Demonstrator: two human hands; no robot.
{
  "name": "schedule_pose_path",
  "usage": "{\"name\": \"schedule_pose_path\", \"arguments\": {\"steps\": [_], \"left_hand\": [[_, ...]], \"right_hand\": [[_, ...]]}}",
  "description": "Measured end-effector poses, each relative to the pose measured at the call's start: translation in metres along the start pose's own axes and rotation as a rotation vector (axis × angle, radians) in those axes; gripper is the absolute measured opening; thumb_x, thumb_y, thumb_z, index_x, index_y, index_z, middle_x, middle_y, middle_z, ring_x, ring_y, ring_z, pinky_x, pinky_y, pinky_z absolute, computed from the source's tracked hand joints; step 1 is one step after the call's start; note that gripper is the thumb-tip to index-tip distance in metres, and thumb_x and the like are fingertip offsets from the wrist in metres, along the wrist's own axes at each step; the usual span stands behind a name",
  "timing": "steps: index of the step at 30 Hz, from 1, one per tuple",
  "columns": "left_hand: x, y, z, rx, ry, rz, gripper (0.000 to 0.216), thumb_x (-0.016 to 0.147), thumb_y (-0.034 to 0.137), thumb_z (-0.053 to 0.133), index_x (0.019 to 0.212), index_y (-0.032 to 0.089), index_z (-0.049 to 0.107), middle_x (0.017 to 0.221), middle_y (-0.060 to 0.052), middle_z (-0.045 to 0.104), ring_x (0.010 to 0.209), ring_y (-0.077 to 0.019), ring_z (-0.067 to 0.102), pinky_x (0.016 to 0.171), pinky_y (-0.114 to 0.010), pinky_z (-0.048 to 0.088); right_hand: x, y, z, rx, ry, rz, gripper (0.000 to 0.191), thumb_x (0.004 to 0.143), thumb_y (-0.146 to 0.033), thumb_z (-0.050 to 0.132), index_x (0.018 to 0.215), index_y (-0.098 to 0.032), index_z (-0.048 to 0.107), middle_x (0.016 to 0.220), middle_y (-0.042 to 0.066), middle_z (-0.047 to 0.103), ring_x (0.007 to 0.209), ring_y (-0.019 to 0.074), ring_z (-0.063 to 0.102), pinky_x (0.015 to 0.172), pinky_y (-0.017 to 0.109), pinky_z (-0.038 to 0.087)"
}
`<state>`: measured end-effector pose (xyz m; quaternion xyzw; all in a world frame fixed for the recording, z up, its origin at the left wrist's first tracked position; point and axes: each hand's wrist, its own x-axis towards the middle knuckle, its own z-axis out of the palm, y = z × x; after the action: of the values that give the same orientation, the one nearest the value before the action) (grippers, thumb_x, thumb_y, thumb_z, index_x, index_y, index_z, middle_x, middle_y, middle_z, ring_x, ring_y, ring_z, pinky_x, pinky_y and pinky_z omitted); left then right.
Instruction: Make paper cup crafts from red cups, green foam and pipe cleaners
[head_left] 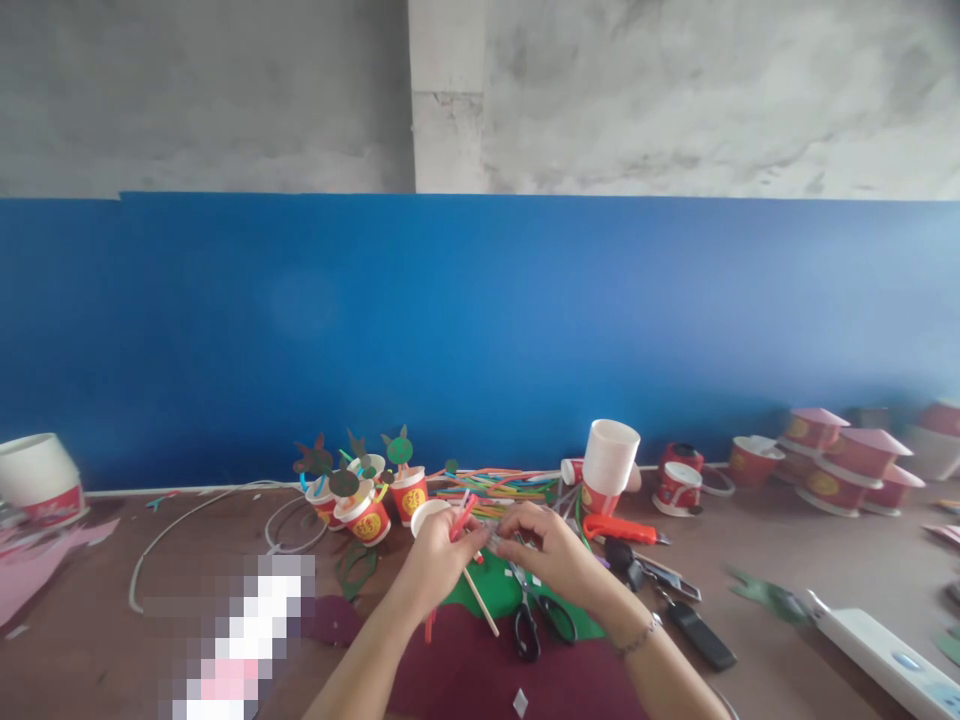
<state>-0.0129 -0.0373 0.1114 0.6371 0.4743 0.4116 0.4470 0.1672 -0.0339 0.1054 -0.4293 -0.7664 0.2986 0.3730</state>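
Observation:
My left hand (pixel 442 552) is closed on a red straw-like strip (pixel 464 514) that sticks up past the fingers. Close by on the right, my right hand (pixel 546 545) pinches a small clear or whitish bit (pixel 492 538), too small to name; the fingertips of both hands nearly meet there. Below them lie a green paper sheet (pixel 480 578) and a dark red sheet (pixel 480 680). Black-handled scissors (pixel 526 622) rest open on these sheets, beside a thin pale stick (pixel 481 602). A paper cup (pixel 427 516) stands partly hidden behind my left hand.
Red paper cups (pixel 409 494) with cut-out figures stand back left. Behind my hands lies a pile of coloured straws (pixel 495 484). A tall white cup stack (pixel 611 455), an orange utility knife (pixel 622 528), a black key fob (pixel 701 634) and a white glue gun-like tool (pixel 885 655) are to the right.

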Motion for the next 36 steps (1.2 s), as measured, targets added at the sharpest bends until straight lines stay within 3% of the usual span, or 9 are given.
{"name": "schedule_pose_path", "arguments": {"steps": [8, 13, 16, 20, 23, 26, 29, 36], "left_hand": [[-0.003, -0.003, -0.002, -0.021, -0.076, 0.16, 0.018, 0.083, 0.031, 0.054, 0.074, 0.015, 0.053, 0.069, 0.001, 0.05, 0.07, -0.0139, 0.046, 0.064, -0.024, 0.037], [-0.003, -0.007, 0.004, 0.003, -0.082, 0.19, 0.018, 0.084, 0.031, 0.052, 0.081, 0.014, 0.058, 0.074, -0.001, 0.055, 0.072, -0.0156, 0.048, 0.066, -0.025, 0.038], [-0.003, -0.007, 0.005, -0.002, -0.082, 0.172, 0.019, 0.082, 0.032, 0.055, 0.078, 0.014, 0.058, 0.071, 0.0, 0.053, 0.069, -0.0142, 0.048, 0.062, -0.024, 0.036], [-0.003, -0.003, 0.001, -0.091, -0.103, 0.058, 0.029, 0.08, 0.043, 0.058, 0.071, 0.016, 0.052, 0.056, 0.006, 0.039, 0.052, -0.008, 0.037, 0.05, -0.021, 0.028], [-0.004, 0.001, -0.001, -0.286, -0.171, -0.162, 0.038, 0.078, 0.057, 0.055, 0.084, 0.02, 0.048, 0.049, 0.012, 0.024, 0.041, -0.005, 0.017, 0.04, -0.02, 0.011], [-0.005, 0.001, 0.002, -0.45, -0.314, -0.296, 0.047, 0.074, 0.065, 0.054, 0.088, 0.021, 0.047, 0.049, 0.013, 0.021, 0.041, -0.004, 0.009, 0.041, -0.02, 0.004], [-0.006, -0.002, 0.007, -0.52, -0.429, -0.34, 0.049, 0.071, 0.065, 0.058, 0.086, 0.02, 0.048, 0.05, 0.013, 0.025, 0.04, -0.0029, 0.01, 0.041, -0.02, 0.003], [-0.007, -0.011, 0.016, -0.566, -0.449, -0.34, 0.046, 0.07, 0.061, 0.063, 0.085, 0.019, 0.049, 0.051, 0.011, 0.032, 0.039, -0.0022, 0.015, 0.039, -0.019, 0.006]], "right_hand": [[-0.005, -0.012, -0.001, -0.091, -0.014, 0.04, 0.014, 0.081, -0.033, 0.06, 0.079, -0.019, 0.062, 0.079, 0.0, 0.059, 0.073, 0.015, 0.052, 0.066, 0.026, 0.04], [-0.007, -0.016, 0.001, -0.156, -0.01, -0.016, 0.026, 0.082, -0.023, 0.055, 0.108, -0.022, 0.055, 0.075, -0.001, 0.063, 0.081, 0.0178, 0.057, 0.079, 0.031, 0.041], [-0.005, -0.013, 0.002, -0.261, -0.001, -0.046, 0.019, 0.078, -0.018, 0.056, 0.094, -0.023, 0.064, 0.075, 0.0, 0.062, 0.079, 0.0184, 0.056, 0.08, 0.032, 0.04], [-0.002, -0.005, 0.0, -0.125, 0.026, -0.006, 0.011, 0.077, -0.018, 0.054, 0.073, -0.019, 0.064, 0.071, 0.0, 0.061, 0.065, 0.0144, 0.054, 0.063, 0.025, 0.04], [0.001, 0.003, -0.003, -0.033, 0.182, 0.045, 0.014, 0.081, -0.025, 0.053, 0.073, -0.018, 0.062, 0.061, -0.001, 0.057, 0.058, 0.0132, 0.051, 0.057, 0.024, 0.038], [0.004, 0.007, -0.002, 0.13, 0.292, 0.108, 0.02, 0.085, -0.035, 0.05, 0.078, -0.018, 0.058, 0.056, -0.003, 0.054, 0.055, 0.0128, 0.051, 0.055, 0.024, 0.038], [0.005, 0.005, 0.003, 0.339, 0.273, 0.135, 0.027, 0.082, -0.044, 0.055, 0.087, -0.018, 0.056, 0.059, -0.002, 0.057, 0.056, 0.0131, 0.053, 0.053, 0.024, 0.039], [0.004, -0.004, 0.013, 0.575, 0.156, 0.145, 0.042, 0.068, -0.04, 0.072, 0.095, -0.018, 0.049, 0.062, -0.002, 0.062, 0.049, 0.0111, 0.053, 0.051, 0.024, 0.04]]}}
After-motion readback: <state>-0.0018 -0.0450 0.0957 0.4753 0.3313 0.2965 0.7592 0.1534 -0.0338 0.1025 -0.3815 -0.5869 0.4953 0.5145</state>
